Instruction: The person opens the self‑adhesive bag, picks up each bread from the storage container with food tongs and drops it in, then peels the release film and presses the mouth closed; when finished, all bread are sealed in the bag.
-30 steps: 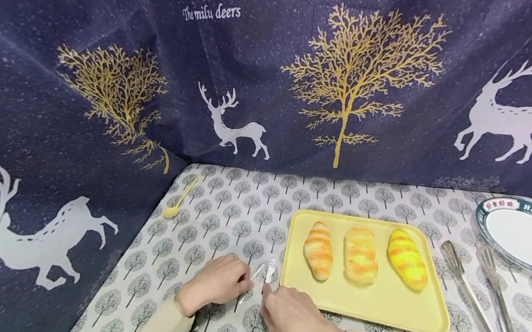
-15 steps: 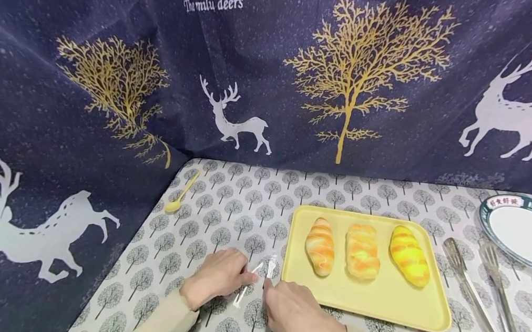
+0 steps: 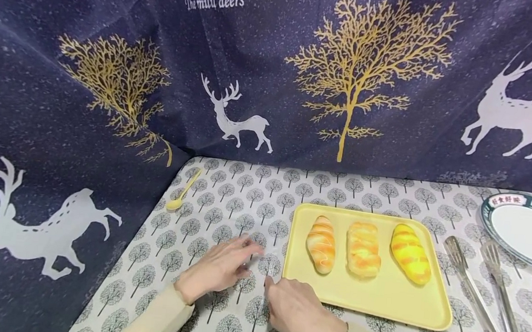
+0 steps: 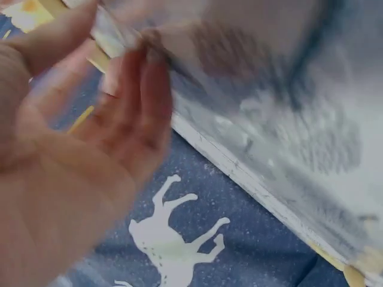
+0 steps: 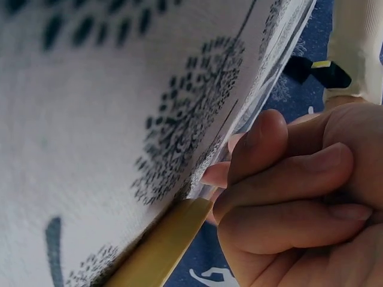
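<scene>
In the head view my left hand (image 3: 216,268), fingers spread and blurred, hovers low over the patterned tablecloth. The left wrist view shows the same hand (image 4: 78,137) with loosely bent fingers by blurred, glossy clear plastic. My right hand (image 3: 298,314) lies left of the yellow tray's near corner, fingers curled. Seen from the right wrist, this hand (image 5: 293,197) pinches clear plastic (image 5: 254,98) between thumb and index finger, the contact partly hidden. Only faint glints of the plastic show in the head view.
On the yellow tray (image 3: 391,310) lie an orange-striped bread (image 3: 321,244), a twisted bread (image 3: 363,250) and a yellow bread (image 3: 411,254). A yellow spoon (image 3: 174,204) lies back left. To the right are two metal utensils (image 3: 467,278) (image 3: 503,281) and a green-rimmed plate (image 3: 524,228).
My left hand has let go of the clear plastic, its fingers spreading and moving slightly away from me. The right hand has hardly moved. The head view has tilted slightly down.
</scene>
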A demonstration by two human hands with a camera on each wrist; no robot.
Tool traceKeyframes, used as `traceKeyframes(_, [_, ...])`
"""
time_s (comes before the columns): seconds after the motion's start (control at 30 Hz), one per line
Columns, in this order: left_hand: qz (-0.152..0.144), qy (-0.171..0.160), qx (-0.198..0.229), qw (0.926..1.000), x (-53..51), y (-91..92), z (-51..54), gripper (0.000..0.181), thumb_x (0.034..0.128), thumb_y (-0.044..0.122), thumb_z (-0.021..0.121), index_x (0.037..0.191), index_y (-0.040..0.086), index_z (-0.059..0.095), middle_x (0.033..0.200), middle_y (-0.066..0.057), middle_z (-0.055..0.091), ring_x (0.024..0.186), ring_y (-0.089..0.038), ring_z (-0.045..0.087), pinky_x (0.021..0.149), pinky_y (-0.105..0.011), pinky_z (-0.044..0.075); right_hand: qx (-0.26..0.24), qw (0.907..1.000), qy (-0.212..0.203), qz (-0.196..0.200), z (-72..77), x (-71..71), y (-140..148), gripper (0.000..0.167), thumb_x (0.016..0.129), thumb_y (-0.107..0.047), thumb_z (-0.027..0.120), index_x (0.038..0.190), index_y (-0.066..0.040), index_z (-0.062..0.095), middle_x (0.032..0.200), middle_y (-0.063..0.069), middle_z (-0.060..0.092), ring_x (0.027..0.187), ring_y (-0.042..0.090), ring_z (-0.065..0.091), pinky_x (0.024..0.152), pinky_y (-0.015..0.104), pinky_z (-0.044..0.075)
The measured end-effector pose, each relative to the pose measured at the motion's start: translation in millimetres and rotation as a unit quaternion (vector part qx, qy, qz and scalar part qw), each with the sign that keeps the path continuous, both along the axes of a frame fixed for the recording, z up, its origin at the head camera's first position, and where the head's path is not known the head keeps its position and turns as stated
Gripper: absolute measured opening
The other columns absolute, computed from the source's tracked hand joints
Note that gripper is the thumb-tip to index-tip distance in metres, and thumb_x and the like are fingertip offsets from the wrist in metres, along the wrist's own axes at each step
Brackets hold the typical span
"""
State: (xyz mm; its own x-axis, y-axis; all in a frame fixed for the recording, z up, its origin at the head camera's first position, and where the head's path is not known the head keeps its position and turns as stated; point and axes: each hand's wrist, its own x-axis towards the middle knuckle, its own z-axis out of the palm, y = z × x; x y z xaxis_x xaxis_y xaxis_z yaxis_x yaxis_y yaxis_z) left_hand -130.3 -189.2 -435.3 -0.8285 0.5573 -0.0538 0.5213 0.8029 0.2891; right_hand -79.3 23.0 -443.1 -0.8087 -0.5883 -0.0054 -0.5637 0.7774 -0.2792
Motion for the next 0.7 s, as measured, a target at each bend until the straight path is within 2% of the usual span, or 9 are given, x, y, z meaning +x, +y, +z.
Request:
traceKeyframes(0.03, [-0.028, 0.010, -0.001, 0.9996, -1.9, -0.6, -0.3, 0.046, 0.0876, 0.003, 0.084, 0.128, 0.023, 0.071, 0.130, -0.003, 0.070, 0.111, -0.020, 0.069, 0.096, -0.042, 0.065, 0.000, 1.0000, 0.000, 0.000, -0.5, 0.2, 0.1, 0.044, 0.082, -0.004, 0.079, 0.125, 0.001, 0.074, 0.061, -0.001, 0.057, 0.051, 0.013, 0.050, 0.043, 0.024, 0.041])
traceKeyframes(0.1, [-0.067, 0.014, -0.004, 0.9976, -5.7, -1.1, -1.1, 0.056, 0.0858, -0.003, 0.081, 0.133, 0.026, 0.072, 0.148, -0.003, 0.066, 0.134, -0.025, 0.063, 0.114, -0.058, 0.057, -0.001, 1.0000, 0.001, 0.002, -1.3, 1.0, 0.1, 0.043, 0.084, -0.004, 0.078, 0.126, 0.001, 0.074, 0.060, -0.001, 0.056, 0.050, 0.013, 0.050, 0.043, 0.024, 0.041])
traceKeyframes(0.13, [-0.079, 0.009, -0.007, 0.9968, -7.5, -0.9, -1.0, 0.055, 0.0858, -0.004, 0.080, 0.130, 0.027, 0.073, 0.151, -0.003, 0.064, 0.140, -0.027, 0.060, 0.118, -0.065, 0.052, -0.002, 1.0000, 0.001, 0.002, -1.5, 1.5, 0.1, 0.043, 0.085, -0.005, 0.078, 0.127, 0.002, 0.074, 0.060, -0.002, 0.055, 0.050, 0.012, 0.049, 0.042, 0.024, 0.040])
traceKeyframes(0.17, [-0.082, -0.004, -0.012, 0.9966, -8.9, -0.1, -0.6, 0.053, 0.0863, -0.005, 0.079, 0.127, 0.028, 0.074, 0.149, 0.000, 0.065, 0.141, -0.026, 0.058, 0.119, -0.066, 0.050, -0.002, 1.0000, 0.005, 0.004, -2.1, 1.9, 0.0, 0.043, 0.085, -0.005, 0.078, 0.127, 0.002, 0.074, 0.059, -0.002, 0.055, 0.050, 0.012, 0.048, 0.042, 0.024, 0.040])
traceKeyframes(0.27, [-0.081, -0.024, -0.019, 0.9963, -11.6, 2.6, 1.9, 0.048, 0.0838, -0.009, 0.078, 0.115, 0.029, 0.076, 0.135, 0.005, 0.068, 0.133, -0.021, 0.059, 0.120, -0.066, 0.049, 0.000, 0.9999, 0.013, 0.009, -2.8, 2.9, -0.3, 0.046, 0.086, -0.006, 0.079, 0.130, 0.003, 0.073, 0.058, -0.002, 0.053, 0.048, 0.011, 0.046, 0.041, 0.023, 0.038])
traceKeyframes(0.47, [-0.089, -0.022, -0.034, 0.9952, -18.3, 6.3, 7.8, 0.039, 0.0802, -0.010, 0.080, 0.096, 0.026, 0.075, 0.101, 0.014, 0.071, 0.105, -0.006, 0.054, 0.110, -0.051, 0.055, 0.002, 0.9997, 0.021, 0.010, -1.7, 1.8, -0.6, 0.044, 0.088, -0.008, 0.078, 0.131, 0.002, 0.074, 0.058, -0.001, 0.056, 0.047, 0.011, 0.046, 0.041, 0.022, 0.037])
traceKeyframes(0.6, [-0.084, -0.025, -0.022, 0.9959, -22.8, 4.1, 6.0, 0.031, 0.0813, -0.006, 0.083, 0.087, 0.024, 0.077, 0.086, 0.017, 0.072, 0.093, -0.001, 0.052, 0.102, -0.041, 0.055, -0.009, 0.9998, 0.015, 0.004, -0.6, 1.9, 0.1, 0.040, 0.091, -0.009, 0.077, 0.130, 0.002, 0.075, 0.056, -0.002, 0.053, 0.047, 0.010, 0.044, 0.041, 0.021, 0.036])
traceKeyframes(0.7, [-0.083, -0.020, -0.010, 0.9963, -25.3, 2.0, 3.1, 0.033, 0.0807, -0.009, 0.081, 0.081, 0.024, 0.076, 0.079, 0.017, 0.071, 0.085, 0.002, 0.053, 0.098, -0.037, 0.056, -0.007, 0.9999, 0.011, -0.001, -0.1, 1.9, 0.4, 0.044, 0.089, -0.008, 0.078, 0.132, 0.001, 0.074, 0.057, -0.002, 0.053, 0.047, 0.010, 0.043, 0.041, 0.021, 0.036])
